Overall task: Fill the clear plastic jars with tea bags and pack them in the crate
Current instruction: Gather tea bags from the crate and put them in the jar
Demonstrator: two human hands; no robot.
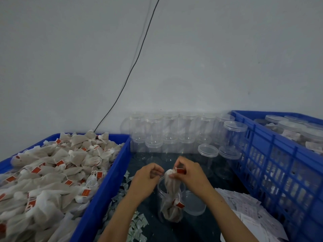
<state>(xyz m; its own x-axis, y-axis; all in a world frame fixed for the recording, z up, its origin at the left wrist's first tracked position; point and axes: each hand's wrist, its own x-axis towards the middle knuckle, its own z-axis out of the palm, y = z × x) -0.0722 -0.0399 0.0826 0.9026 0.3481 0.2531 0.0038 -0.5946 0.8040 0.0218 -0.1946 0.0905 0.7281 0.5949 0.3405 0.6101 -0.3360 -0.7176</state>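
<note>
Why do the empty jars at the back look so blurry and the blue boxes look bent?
Head view: the light is dim and bluish, so the clear jars by the wall look faint and soft; the wide lens curves the crate and the bin near the edges; the hands are sharper, right hand pinching a tea bag.

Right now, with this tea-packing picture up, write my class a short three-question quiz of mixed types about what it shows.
1. True or false: the open jar under the hands already holds tea bags.
2. Multiple choice: the loose lid lies (A) on the jar, (B) on the table right of the jar, (C) in the left bin.
3. Fill in: the right hand pinches a tea bag by its top, beside its ____ tag.

Key: 1 true; 2 B; 3 red.
</note>
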